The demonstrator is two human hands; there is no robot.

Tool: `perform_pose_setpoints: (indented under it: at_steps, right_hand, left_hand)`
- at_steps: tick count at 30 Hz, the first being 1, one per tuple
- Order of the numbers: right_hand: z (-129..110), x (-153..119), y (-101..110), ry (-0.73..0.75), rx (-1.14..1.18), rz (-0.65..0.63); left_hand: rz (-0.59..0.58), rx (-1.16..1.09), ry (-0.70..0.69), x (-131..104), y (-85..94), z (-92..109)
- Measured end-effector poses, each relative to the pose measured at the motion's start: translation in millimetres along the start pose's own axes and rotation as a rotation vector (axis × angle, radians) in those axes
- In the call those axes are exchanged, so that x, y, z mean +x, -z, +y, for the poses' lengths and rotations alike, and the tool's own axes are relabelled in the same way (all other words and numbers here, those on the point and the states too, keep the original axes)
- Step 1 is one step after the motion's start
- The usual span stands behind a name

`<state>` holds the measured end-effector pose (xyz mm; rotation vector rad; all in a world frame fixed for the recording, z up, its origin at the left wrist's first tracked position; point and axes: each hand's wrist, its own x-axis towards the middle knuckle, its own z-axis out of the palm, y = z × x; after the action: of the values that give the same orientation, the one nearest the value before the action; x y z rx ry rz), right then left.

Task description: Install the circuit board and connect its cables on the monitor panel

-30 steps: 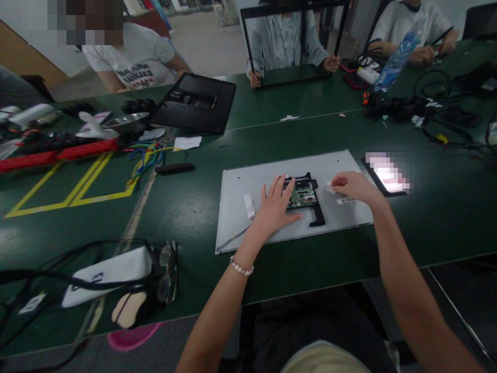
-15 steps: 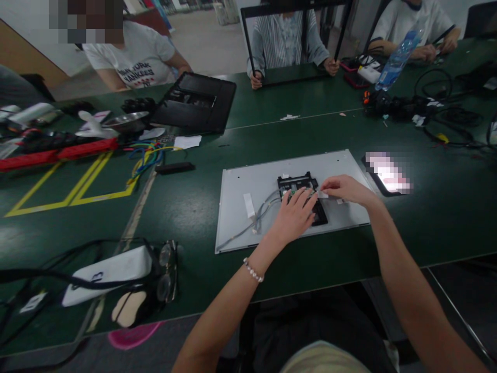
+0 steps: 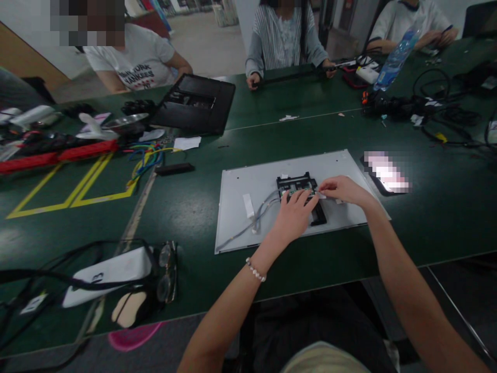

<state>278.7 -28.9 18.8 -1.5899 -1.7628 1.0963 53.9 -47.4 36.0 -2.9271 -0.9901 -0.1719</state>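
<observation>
A flat pale-grey panel [image 3: 233, 207], like the back of a display, lies on the green table. On its middle sits a black plastic frame [image 3: 319, 215] with a circuit board inside, from which grey cables [image 3: 267, 203] run to the panel's lower left. My left hand [image 3: 294, 215] rests over the frame and board, fingers stretched and slightly spread. Just right of it, my right hand [image 3: 345, 190] pinches a small white strip [image 3: 320, 196] at the frame's right edge; its exact kind is unclear. Another white strip [image 3: 248, 205] is on the panel's left part.
A phone [image 3: 388, 173] lies right of the panel. Glasses [image 3: 166, 272], a white box-shaped object [image 3: 112, 272] and cables are at front left. Across the table are a black plastic housing [image 3: 194, 106], a tilted water bottle [image 3: 396, 62] and several people, one holding a black frame [image 3: 289, 79].
My hands stay at the black frame and board, with only slight finger shifts. Across the table, the person's large black frame has tipped from upright to nearly flat.
</observation>
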Motion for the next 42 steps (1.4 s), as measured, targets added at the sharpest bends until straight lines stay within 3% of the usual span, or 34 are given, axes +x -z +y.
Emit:
perform_pose_setpoints:
  at_steps: [23, 38, 42]
  right_hand:
    - [-2.2, 0.7, -2.1, 0.013, -0.174, 0.083]
    - [-4.6, -0.8, -3.4, 0.033, -0.148, 0.024]
    - [-6.1, -1.8, 0.3, 0.06, -0.108, 0.108]
  left_hand:
    - [0.007, 0.001, -0.004, 0.9, -1.3, -0.1]
    - [-0.007, 0.021, -0.021, -0.9, -1.4, -0.7]
    - [0.008, 0.016, -0.016, -1.6, -2.5, -0.4]
